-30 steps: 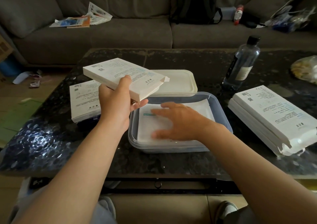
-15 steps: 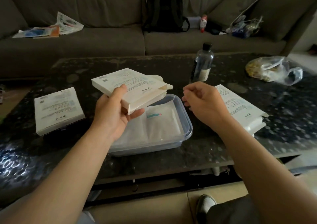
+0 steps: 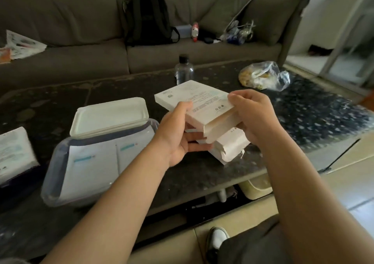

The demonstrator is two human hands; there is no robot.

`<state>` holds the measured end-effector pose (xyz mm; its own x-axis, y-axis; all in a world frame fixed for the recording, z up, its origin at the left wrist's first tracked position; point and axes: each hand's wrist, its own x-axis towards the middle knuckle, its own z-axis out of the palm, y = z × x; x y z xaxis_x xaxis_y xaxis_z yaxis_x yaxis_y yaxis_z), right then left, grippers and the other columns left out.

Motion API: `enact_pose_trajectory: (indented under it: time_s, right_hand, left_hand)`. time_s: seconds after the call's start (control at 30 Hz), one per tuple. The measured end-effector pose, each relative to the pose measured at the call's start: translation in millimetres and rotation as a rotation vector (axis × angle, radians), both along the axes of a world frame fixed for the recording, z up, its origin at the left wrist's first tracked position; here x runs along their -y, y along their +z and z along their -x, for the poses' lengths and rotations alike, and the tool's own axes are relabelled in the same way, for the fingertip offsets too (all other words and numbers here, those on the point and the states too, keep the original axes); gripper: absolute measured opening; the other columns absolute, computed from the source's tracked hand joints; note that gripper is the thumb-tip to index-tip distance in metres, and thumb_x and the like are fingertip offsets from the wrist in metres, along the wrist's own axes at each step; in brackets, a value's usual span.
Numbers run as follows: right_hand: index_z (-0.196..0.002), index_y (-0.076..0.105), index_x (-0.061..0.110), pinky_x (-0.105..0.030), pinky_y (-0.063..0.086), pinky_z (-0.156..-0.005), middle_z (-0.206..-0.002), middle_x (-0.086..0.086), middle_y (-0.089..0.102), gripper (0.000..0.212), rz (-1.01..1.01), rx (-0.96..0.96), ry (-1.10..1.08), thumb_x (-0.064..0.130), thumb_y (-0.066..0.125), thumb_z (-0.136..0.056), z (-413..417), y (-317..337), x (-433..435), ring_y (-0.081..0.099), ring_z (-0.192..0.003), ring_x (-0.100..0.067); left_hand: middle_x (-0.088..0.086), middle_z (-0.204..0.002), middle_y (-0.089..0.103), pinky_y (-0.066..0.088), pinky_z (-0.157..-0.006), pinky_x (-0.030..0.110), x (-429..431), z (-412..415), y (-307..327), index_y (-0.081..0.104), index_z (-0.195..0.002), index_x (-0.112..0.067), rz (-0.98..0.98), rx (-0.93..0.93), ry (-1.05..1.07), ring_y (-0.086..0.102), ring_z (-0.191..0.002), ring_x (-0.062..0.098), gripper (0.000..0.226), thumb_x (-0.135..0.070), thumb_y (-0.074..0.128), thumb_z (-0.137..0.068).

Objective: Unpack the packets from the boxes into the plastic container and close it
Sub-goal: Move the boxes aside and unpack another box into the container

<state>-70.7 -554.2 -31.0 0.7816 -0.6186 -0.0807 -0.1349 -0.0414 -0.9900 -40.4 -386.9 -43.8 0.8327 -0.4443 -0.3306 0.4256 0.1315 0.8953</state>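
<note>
I hold a flat white box (image 3: 199,99) in the air above the table's front right part. My left hand (image 3: 179,134) grips its near left edge from below, and my right hand (image 3: 253,116) holds its open right end. Under it lie more white boxes (image 3: 230,146) stacked on the table. The clear plastic container (image 3: 54,162) stands to the left with white packets (image 3: 91,168) lying flat inside. Its white lid (image 3: 110,116) rests behind it, partly on the container's far rim.
Another white box (image 3: 14,152) lies at the far left of the dark stone table (image 3: 303,118). A water bottle (image 3: 184,69) and a clear bag of food (image 3: 263,75) stand farther back. Behind is a grey sofa (image 3: 81,31) with a black backpack (image 3: 147,18).
My right hand left the packets in the container and came up to the box's open end. The box moved right, over the stacked boxes. My view swung right.
</note>
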Motion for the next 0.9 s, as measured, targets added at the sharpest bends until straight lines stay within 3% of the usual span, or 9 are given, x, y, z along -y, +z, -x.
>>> enact_pose_trajectory:
  time_s: [0.07,0.13,0.2,0.43,0.73,0.9]
  right_hand:
    - [-0.099,0.07,0.021,-0.043,0.061,-0.076,-0.102,-0.004,0.068,0.009,0.051,-0.003,-0.037,0.027,0.067,-0.093,1.0,-4.1,20.9,0.066,-0.096,-0.024]
    - [-0.101,0.072,0.021,-0.035,0.06,-0.064,-0.099,0.001,0.067,0.012,0.208,-0.067,-0.046,0.029,0.067,-0.094,1.6,-10.1,37.3,0.066,-0.09,-0.02]
    - [-0.105,0.072,0.023,-0.034,0.061,-0.06,-0.098,0.004,0.065,0.015,0.341,-0.149,-0.029,0.032,0.064,-0.095,0.5,-17.1,49.9,0.066,-0.083,-0.017]
    - [-0.091,0.074,0.019,-0.044,0.06,-0.076,-0.087,-0.001,0.07,0.019,0.566,-0.265,0.059,0.029,0.058,-0.095,-6.4,-35.0,66.8,0.066,-0.077,-0.025]
    - [-0.105,0.072,0.029,-0.042,0.058,-0.08,-0.099,0.001,0.067,0.018,0.616,-0.38,0.067,0.035,0.057,-0.097,-19.2,-40.2,68.3,0.063,-0.085,-0.022]
    - [-0.108,0.071,0.031,-0.044,0.058,-0.081,-0.102,0.002,0.067,0.019,0.623,-0.438,0.08,0.037,0.056,-0.098,-20.7,-40.2,65.4,0.063,-0.086,-0.022]
  left_hand:
    - [0.016,-0.123,0.07,0.066,-0.079,0.05,16.2,-5.4,-4.3,0.063,-0.127,-0.023,-0.095,0.039,-0.004,0.071,-0.109,0.035,0.026,-0.031,0.058,-0.103]
    - [0.013,-0.119,0.07,0.066,-0.071,0.04,28.9,-11.0,-10.3,0.064,-0.123,-0.019,-0.155,0.086,0.026,0.073,-0.102,0.031,0.022,-0.02,0.064,-0.101]
    - [0.009,-0.115,0.071,0.065,-0.067,0.034,38.4,-14.0,-16.6,0.065,-0.125,-0.018,-0.199,0.122,0.035,0.075,-0.095,0.027,0.027,-0.016,0.069,-0.099]
    - [0.006,-0.117,0.072,0.063,-0.061,0.028,53.8,-14.0,-42.0,0.063,-0.131,-0.014,-0.379,0.297,0.048,0.075,-0.081,0.018,0.04,-0.024,0.075,-0.094]
    - [0.004,-0.11,0.072,0.062,-0.059,0.026,56.0,-10.9,-48.3,0.063,-0.131,-0.011,-0.463,0.323,0.055,0.076,-0.083,0.019,0.04,-0.024,0.074,-0.095]
    - [0.006,-0.116,0.071,0.066,-0.065,0.032,54.5,-10.8,-51.6,0.062,-0.131,-0.013,-0.484,0.313,0.052,0.076,-0.084,0.019,0.04,-0.023,0.076,-0.095]
